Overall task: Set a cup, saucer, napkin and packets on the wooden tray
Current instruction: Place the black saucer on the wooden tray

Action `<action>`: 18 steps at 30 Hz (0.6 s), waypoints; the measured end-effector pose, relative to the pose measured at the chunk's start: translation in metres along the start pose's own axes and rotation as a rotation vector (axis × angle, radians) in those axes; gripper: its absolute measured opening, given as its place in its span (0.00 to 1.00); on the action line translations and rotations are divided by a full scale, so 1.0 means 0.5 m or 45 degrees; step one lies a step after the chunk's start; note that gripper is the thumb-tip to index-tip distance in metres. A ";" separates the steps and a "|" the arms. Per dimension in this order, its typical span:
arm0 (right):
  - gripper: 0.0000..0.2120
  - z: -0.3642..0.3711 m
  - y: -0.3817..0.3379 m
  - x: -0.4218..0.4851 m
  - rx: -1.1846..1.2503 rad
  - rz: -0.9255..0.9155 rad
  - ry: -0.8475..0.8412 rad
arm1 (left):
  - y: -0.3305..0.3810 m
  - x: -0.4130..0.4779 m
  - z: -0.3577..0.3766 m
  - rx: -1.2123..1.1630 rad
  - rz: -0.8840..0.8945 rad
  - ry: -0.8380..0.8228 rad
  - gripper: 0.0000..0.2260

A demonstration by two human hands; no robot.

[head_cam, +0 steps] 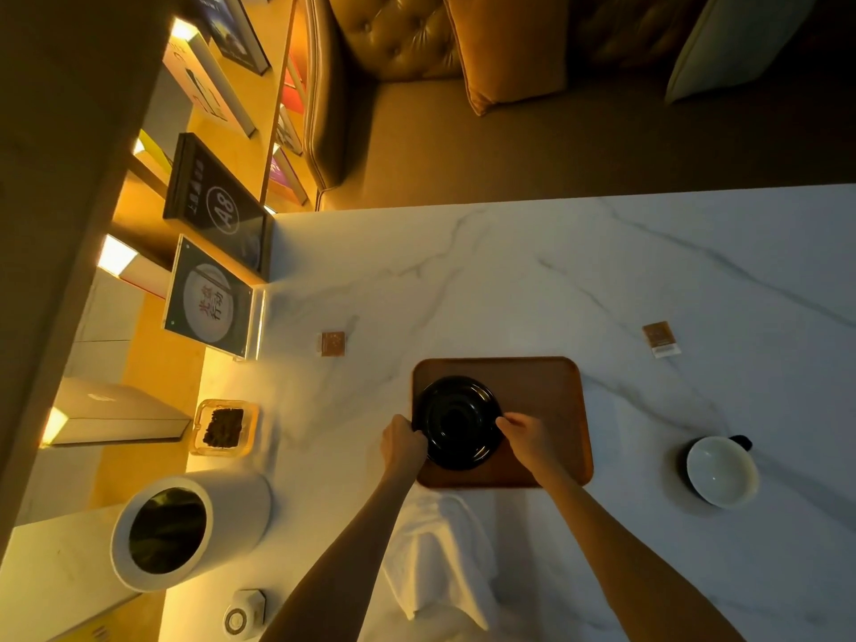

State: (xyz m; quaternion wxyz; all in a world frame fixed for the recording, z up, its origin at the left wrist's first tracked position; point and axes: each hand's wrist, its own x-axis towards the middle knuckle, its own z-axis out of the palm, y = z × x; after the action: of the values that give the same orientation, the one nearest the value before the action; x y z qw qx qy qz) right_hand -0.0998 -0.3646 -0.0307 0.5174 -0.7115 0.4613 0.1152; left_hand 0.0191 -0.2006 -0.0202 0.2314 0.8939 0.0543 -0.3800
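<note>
A black saucer [456,421] lies on the left half of the wooden tray [546,391], on the white marble table [602,271]. The left hand [402,444] and right hand [525,433] each close a grip on opposite rims of the saucer. A white napkin [440,549] lies just nearer than the tray, touching its edge. A white cup [721,471] stands well right of the tray. Two brown packets, one [333,343] beyond the tray's left, one [661,339] beyond its right; their print is unreadable. Far left of the tray, a black sign [217,210] reads "A8".
</note>
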 end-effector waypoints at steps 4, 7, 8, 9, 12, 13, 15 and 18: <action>0.14 0.005 0.007 -0.011 0.029 -0.034 0.049 | -0.008 -0.004 0.013 0.041 0.050 0.061 0.06; 0.13 0.005 0.004 -0.015 0.038 -0.050 0.058 | -0.011 -0.007 0.017 0.068 0.081 0.092 0.06; 0.11 0.005 0.003 -0.016 0.045 -0.055 0.057 | -0.012 -0.007 0.017 0.084 0.091 0.098 0.06; 0.10 0.004 0.002 -0.016 0.052 -0.062 0.056 | -0.013 -0.006 0.016 0.103 0.105 0.103 0.05; 0.10 0.006 0.000 -0.018 0.046 -0.069 0.066 | -0.019 -0.004 0.015 0.141 0.137 0.113 0.05; 0.09 0.007 -0.001 -0.019 0.043 -0.072 0.076 | -0.020 -0.003 0.014 0.145 0.141 0.118 0.04; 0.10 0.010 0.001 -0.019 0.038 -0.067 0.098 | -0.022 -0.002 0.014 0.140 0.148 0.123 0.04; 0.13 0.015 0.004 -0.018 0.019 -0.046 0.115 | -0.025 0.000 0.012 0.112 0.149 0.139 0.03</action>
State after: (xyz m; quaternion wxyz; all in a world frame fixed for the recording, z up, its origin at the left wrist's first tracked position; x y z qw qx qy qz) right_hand -0.1040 -0.3537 -0.0295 0.5032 -0.7204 0.4721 0.0703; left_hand 0.0120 -0.1921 -0.0287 0.2103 0.9243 -0.0024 -0.3184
